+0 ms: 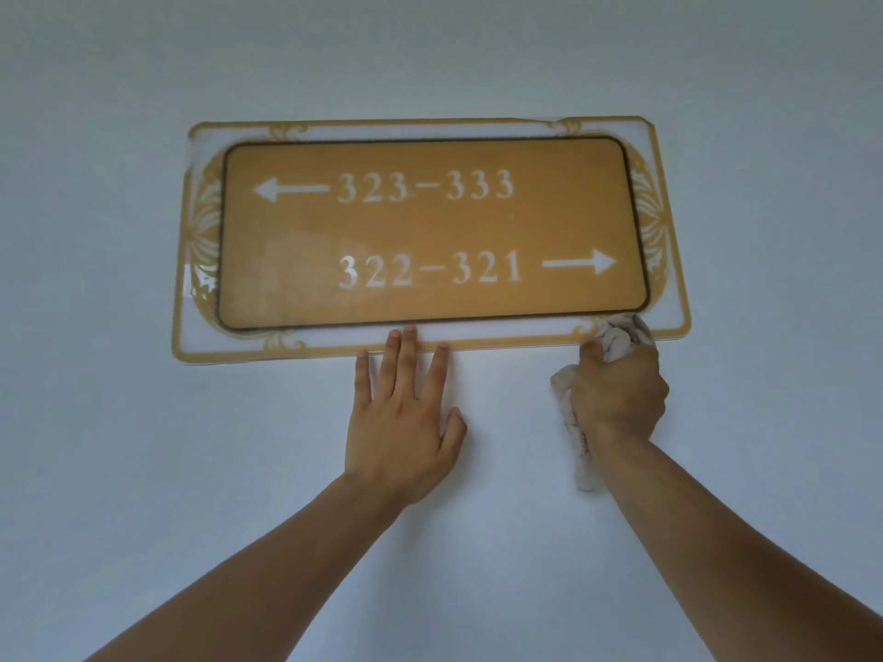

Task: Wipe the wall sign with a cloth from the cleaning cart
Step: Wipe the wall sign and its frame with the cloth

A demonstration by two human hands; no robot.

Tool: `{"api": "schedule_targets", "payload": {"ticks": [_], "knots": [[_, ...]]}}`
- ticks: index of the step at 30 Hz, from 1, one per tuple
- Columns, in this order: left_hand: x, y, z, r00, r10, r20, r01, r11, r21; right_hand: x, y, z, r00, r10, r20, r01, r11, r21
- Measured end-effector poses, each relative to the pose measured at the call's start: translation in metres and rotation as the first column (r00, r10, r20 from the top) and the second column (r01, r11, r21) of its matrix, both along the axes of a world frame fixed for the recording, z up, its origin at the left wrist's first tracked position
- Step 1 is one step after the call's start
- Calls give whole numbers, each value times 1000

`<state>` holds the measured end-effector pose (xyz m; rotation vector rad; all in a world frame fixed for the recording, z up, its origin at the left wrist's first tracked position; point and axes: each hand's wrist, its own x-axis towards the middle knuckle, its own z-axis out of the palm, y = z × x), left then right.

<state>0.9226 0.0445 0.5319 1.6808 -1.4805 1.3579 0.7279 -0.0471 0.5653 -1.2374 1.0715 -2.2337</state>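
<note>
Gold wall sign (432, 231) mounted on pale wall (143, 446), left hand (406, 422) flat, straight fingertips on sign's lower edge, right hand (619, 394) clenching crumpled whitish cloth (621, 334) at sign's lower right corner

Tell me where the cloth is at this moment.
In the head view the cloth is bunched in the right hand, pressed against the lower right corner of the wall sign, right of the left hand.

place: hotel-like corridor | evidence: wall sign (432, 231) with room-number ranges and arrows
</note>
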Motion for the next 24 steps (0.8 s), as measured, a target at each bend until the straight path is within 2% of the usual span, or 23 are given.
{"api": "schedule_targets", "payload": {"ticks": [6, 13, 24], "knots": [[25, 10, 4, 999, 30, 17, -29, 999, -44, 18, 4, -1, 999, 0, 45, 0, 1000, -6], [10, -5, 1, 997, 77, -16, -78, 993, -91, 24, -1, -5, 998, 30, 47, -28, 999, -44], [39, 11, 8, 995, 14, 103, -6, 996, -84, 63, 22, -7, 1000, -1, 25, 3, 998, -57]]}}
